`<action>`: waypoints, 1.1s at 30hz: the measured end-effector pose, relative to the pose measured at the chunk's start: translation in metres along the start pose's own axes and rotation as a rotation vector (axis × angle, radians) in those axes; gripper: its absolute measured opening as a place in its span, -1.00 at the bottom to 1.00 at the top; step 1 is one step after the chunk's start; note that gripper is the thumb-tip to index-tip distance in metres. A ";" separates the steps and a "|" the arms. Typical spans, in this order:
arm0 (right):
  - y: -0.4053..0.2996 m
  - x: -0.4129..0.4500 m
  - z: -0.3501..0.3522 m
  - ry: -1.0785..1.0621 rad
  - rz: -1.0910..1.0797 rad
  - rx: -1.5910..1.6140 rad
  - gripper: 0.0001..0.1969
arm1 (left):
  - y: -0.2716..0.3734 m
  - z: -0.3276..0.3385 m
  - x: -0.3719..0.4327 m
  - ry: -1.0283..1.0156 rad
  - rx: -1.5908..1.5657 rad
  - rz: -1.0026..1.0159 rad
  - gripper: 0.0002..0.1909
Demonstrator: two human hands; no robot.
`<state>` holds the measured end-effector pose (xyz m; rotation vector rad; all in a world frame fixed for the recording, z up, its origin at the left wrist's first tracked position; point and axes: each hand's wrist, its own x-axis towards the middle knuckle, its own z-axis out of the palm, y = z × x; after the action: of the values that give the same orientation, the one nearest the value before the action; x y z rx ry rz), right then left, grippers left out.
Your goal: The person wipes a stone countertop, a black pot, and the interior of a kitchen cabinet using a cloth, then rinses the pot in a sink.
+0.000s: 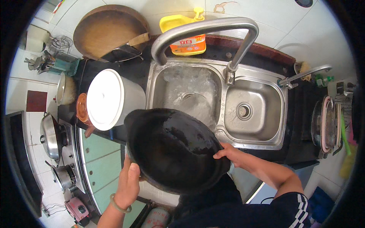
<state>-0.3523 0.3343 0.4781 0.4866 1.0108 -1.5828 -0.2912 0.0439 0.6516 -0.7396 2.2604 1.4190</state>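
A large black wok-like pan [174, 154] is tilted in front of my body, its wide mouth towards me. Wet, shiny patches cover part of its inner wall. My left hand [129, 179] holds the lower left rim, thumb on the near side and the other fingers hidden behind. On the right, my right hand [229, 154] pinches the rim with the thumb inside. A small pale item [231, 168], perhaps a cloth, shows beneath it. Beyond the pan, the left basin of a stainless steel double sink [256, 146] has water in it; the pan hides its near edge.
A curved faucet [245, 22] arches above the sink. A white lidded bucket [134, 91] stands close left of the pan. Behind are a yellow detergent jug [188, 47] and a leaning cutting board [109, 31] with a cleaver [124, 50]. Upright dishes [328, 125] stand at right.
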 end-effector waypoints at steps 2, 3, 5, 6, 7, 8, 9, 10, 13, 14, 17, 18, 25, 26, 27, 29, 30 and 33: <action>0.000 0.005 -0.003 -0.080 0.039 0.043 -0.52 | 0.013 0.002 0.004 0.003 0.010 0.097 -0.29; 0.003 0.009 -0.005 -0.084 0.042 0.048 -0.52 | 0.015 0.002 0.007 0.014 0.057 0.193 -0.30; 0.007 0.016 -0.010 -0.206 0.112 0.173 -0.49 | 0.022 0.001 0.015 0.040 0.135 0.309 -0.25; 0.008 0.017 -0.009 -0.209 0.112 0.177 -0.49 | 0.026 0.001 0.019 0.057 0.167 0.327 -0.22; 0.007 0.016 -0.007 -0.246 0.135 0.234 -0.48 | 0.032 0.002 0.020 0.062 0.173 0.322 -0.17; 0.007 0.016 -0.006 -0.284 0.158 0.292 -0.48 | 0.038 0.003 0.022 0.065 0.181 0.318 -0.13; 0.008 0.017 -0.006 -0.286 0.157 0.297 -0.48 | 0.042 0.001 0.023 0.109 0.307 0.326 -0.03; 0.010 0.018 -0.008 -0.285 0.162 0.294 -0.48 | 0.048 0.001 0.026 0.105 0.311 0.326 -0.03; 0.013 0.020 -0.015 -0.293 0.162 0.275 -0.47 | 0.070 0.001 0.027 0.313 0.872 0.851 0.06; 0.014 0.021 -0.018 -0.298 0.158 0.256 -0.46 | 0.082 0.004 0.023 0.308 0.872 0.853 0.06; 0.007 0.016 -0.017 -0.274 0.162 0.207 -0.45 | 0.113 0.021 0.017 -0.272 1.097 0.864 -0.19; 0.007 0.014 -0.017 -0.276 0.162 0.206 -0.45 | 0.113 0.022 0.018 -0.270 1.098 0.862 -0.19; -0.021 0.003 -0.020 -0.108 0.167 -0.011 -0.48 | 0.105 0.015 0.051 -0.768 1.136 0.757 -0.61; -0.029 -0.002 -0.017 -0.051 0.161 -0.039 -0.51 | 0.102 0.015 0.057 -0.771 1.128 0.749 -0.61; -0.020 0.004 -0.028 -0.123 0.127 0.072 -0.54 | 0.102 0.016 0.062 -0.781 1.107 0.765 -0.65; -0.027 0.002 -0.034 -0.084 0.151 0.067 -0.55 | 0.099 0.018 0.076 -0.764 1.050 0.791 -0.70; -0.032 0.001 -0.038 -0.043 0.164 0.065 -0.57 | 0.095 0.018 0.077 -0.755 1.052 0.793 -0.70; -0.040 0.019 -0.060 -0.034 0.148 -0.050 -0.68 | 0.086 0.022 0.082 -0.717 0.885 0.844 -0.68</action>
<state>-0.4074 0.3714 0.4448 0.4870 0.9640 -1.4266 -0.4077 0.0754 0.6575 0.9289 2.2496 0.5651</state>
